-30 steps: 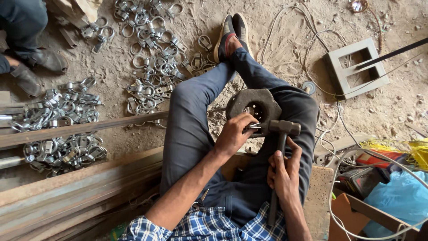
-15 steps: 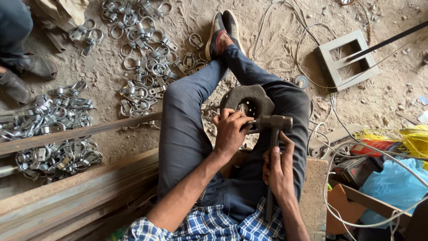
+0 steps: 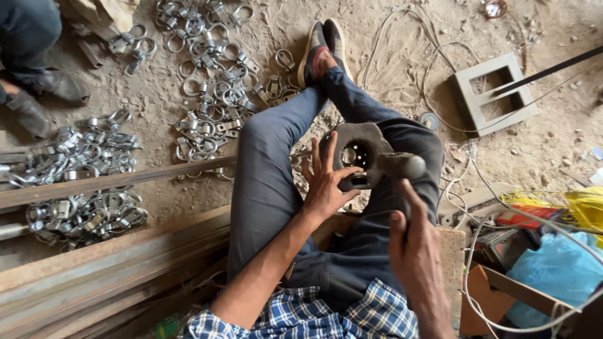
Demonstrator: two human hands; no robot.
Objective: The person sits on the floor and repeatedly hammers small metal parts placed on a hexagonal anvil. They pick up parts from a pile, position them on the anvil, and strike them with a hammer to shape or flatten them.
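Hammer, dark steel head, sits raised over the person's right thigh, handle running down into the right hand, which is clenched round the handle so the head stays up and aimed at the block. Just left of the hammer head, touching or nearly so, is a heavy round metal die block with a ring of small holes and a dark centre opening; it rests on the lap between the thighs, tilted toward the viewer so its face is reachable. Left hand is spread, fingers fanned, palm against the block's near-left edge, bracing it rather than gripping; nothing is clamped in it. Whether a small piece sits in the block's opening I cannot tell.

Person sits on the sandy floor, legs in blue trousers stretched far, shoe at the far end. Piles of zinc-plated shackle clamps lie far-left of the legs, within arm's reach; a second heap lies at the left beside long rusty steel bars. Grey square metal frame lies far right with white cables looping around it. Blue plastic bag and yellow material sit near right. Another person's shoes show far left.
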